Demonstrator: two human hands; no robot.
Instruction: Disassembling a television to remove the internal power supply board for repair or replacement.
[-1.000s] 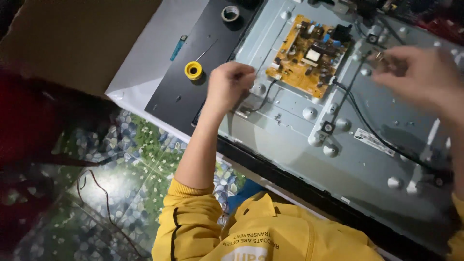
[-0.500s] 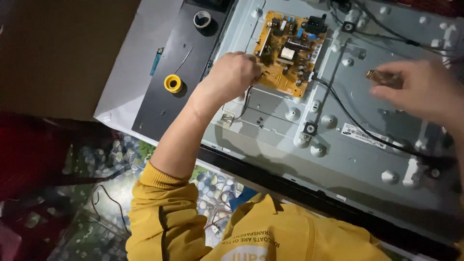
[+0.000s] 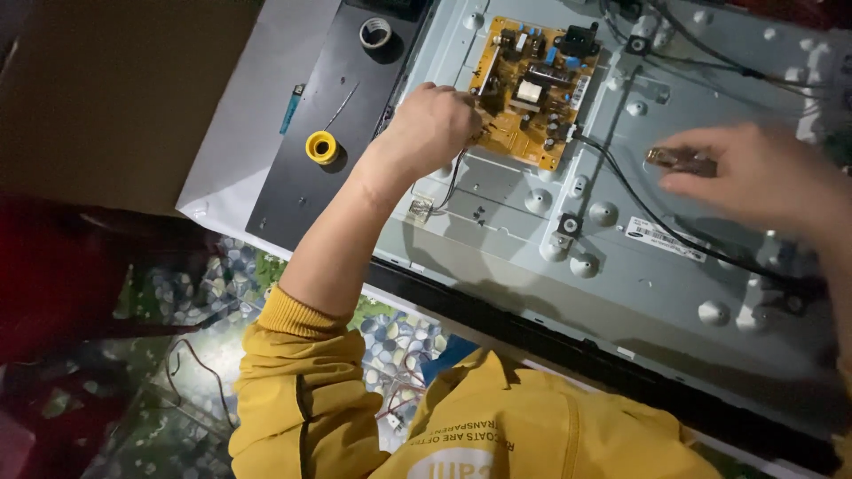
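while the yellow circuit board [image 3: 532, 89] sits fixed on the upper middle of the grey metal back panel [image 3: 621, 266], the left hand [image 3: 430, 129] is right at its lower left corner, fingers curled in tight. the fingertips are hidden against the board's edge, so i cannot tell whether they pinch anything there. a thin wire [image 3: 453, 182] drops from under that hand to a small clear connector [image 3: 419, 209] lying on the panel just below.

over to the right hand [image 3: 754, 173], well apart from the board on the far side: thumb and fingers are narrowed onto a small brownish metallic piece [image 3: 679, 160], holding it just above the panel. a black cable [image 3: 639, 208] runs from the board's right edge, passes below that piece and carries on toward the lower right.

outward now. left of the panel lies a dark flat plate [image 3: 302, 177], and on it a yellow spool [image 3: 321, 146], with a roll of pale tape [image 3: 375, 33] further up. a small blue tool [image 3: 292, 102] rests on the white sheet [image 3: 240, 124] just beside the plate. no containers show. brown cardboard [image 3: 106, 89] fills the upper left. yellow sleeves [image 3: 284, 390] and a patterned floor covering [image 3: 177, 293] sit along the bottom.
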